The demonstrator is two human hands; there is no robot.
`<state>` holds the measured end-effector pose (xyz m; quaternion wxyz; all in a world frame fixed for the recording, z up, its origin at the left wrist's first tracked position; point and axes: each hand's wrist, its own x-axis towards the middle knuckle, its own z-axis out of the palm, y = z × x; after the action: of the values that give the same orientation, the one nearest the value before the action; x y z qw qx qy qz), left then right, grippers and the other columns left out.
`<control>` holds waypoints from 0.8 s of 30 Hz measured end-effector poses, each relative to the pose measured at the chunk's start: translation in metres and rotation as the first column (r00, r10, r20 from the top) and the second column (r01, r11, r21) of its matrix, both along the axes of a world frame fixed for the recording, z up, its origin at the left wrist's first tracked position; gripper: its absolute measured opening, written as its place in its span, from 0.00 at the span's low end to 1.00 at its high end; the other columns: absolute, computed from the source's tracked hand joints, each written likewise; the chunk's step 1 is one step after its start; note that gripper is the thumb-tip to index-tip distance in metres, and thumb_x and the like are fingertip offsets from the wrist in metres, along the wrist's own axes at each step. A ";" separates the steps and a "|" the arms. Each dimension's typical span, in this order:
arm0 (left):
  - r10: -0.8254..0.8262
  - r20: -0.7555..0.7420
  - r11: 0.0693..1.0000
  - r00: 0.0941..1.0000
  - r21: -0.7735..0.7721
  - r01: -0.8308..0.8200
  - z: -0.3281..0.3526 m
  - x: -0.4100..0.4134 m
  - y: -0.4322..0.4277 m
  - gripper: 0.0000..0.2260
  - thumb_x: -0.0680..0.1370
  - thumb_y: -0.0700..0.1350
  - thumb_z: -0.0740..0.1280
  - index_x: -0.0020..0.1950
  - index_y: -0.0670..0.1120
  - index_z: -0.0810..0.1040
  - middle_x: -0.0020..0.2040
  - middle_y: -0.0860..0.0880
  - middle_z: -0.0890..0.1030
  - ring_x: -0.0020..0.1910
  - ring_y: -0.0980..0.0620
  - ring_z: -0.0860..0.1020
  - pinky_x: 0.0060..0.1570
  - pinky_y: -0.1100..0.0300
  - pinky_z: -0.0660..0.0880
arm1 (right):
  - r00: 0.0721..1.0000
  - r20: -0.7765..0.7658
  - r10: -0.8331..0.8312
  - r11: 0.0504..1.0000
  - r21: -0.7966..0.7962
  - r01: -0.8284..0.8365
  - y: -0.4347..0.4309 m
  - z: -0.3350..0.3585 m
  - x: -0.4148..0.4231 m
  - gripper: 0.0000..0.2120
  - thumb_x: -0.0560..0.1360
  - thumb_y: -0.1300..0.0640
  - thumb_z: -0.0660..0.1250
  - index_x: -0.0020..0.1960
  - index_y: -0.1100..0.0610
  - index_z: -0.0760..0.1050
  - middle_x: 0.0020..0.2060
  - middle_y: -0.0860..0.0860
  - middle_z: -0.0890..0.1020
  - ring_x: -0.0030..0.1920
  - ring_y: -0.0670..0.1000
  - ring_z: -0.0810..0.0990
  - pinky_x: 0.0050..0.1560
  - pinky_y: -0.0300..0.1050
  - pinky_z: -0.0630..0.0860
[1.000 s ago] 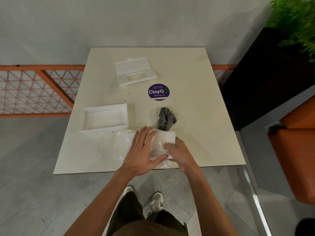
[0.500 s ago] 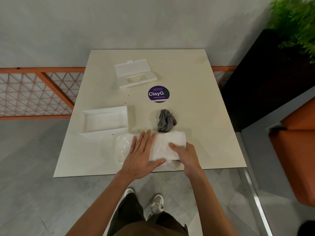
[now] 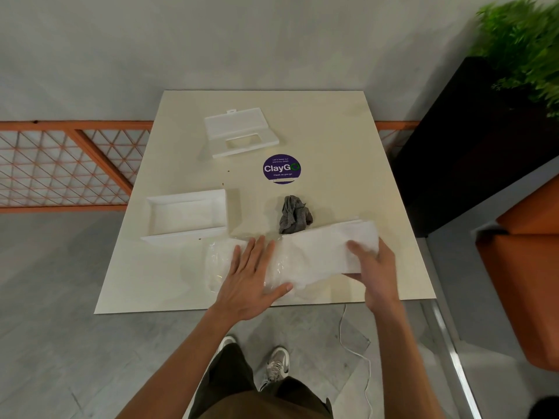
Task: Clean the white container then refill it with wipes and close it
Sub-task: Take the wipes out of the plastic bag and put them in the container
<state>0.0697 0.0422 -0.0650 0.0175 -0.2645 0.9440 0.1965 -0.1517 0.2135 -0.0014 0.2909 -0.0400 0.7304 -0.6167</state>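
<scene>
The stack of wipes (image 3: 326,249) is lying at the worktop's (image 3: 348,146) near edge, half out of its clear wrapper (image 3: 223,264). The right hand (image 3: 373,264) is gripping its end; the left hand (image 3: 251,279) is pressing flat, fingers spread, on the wrapper. The white container (image 3: 187,214) is sitting open just beyond.

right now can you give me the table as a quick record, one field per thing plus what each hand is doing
container: white container open and empty, left side of table
lid: lid lying apart at the far side
cloth: grey cloth crumpled, just beyond the wipes
wipes: white stack of wipes partly out of the clear wrapper, near the front edge
left hand: left hand flat, pressing the wrapper down
right hand: right hand gripping the right end of the wipes
sticker: purple round sticker at mid table
</scene>
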 end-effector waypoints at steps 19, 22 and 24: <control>0.774 -0.041 -0.069 0.632 0.987 0.147 0.112 -0.004 -0.033 0.34 0.79 0.66 0.63 0.78 0.45 0.74 0.72 0.42 0.81 0.73 0.39 0.77 0.67 0.35 0.77 | 0.987 0.068 0.143 0.942 -0.316 -0.114 -0.050 0.050 0.051 0.18 0.82 0.61 0.72 0.71 0.53 0.79 0.62 0.53 0.87 0.64 0.56 0.86 0.56 0.59 0.85; 0.694 -0.200 0.311 0.692 0.950 -0.037 0.104 0.014 -0.047 0.23 0.79 0.44 0.74 0.75 0.49 0.76 0.67 0.49 0.84 0.68 0.46 0.81 0.65 0.43 0.80 | 0.966 -0.077 0.246 0.937 -0.235 -0.257 -0.053 0.031 0.060 0.22 0.80 0.66 0.73 0.72 0.52 0.77 0.62 0.49 0.87 0.64 0.53 0.86 0.61 0.52 0.84; 0.660 -0.282 0.473 0.696 0.876 -0.093 0.099 0.024 -0.054 0.24 0.79 0.40 0.75 0.73 0.51 0.76 0.65 0.54 0.85 0.64 0.53 0.83 0.60 0.55 0.82 | 0.949 -0.162 0.270 0.942 -0.161 -0.295 -0.056 0.025 0.065 0.22 0.79 0.67 0.75 0.70 0.52 0.77 0.59 0.47 0.87 0.61 0.51 0.87 0.59 0.47 0.84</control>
<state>0.0937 -0.0117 0.0344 -0.2051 -0.3647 0.6085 0.6743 -0.0864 0.1573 0.0233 0.3205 -0.2137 0.6756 -0.6286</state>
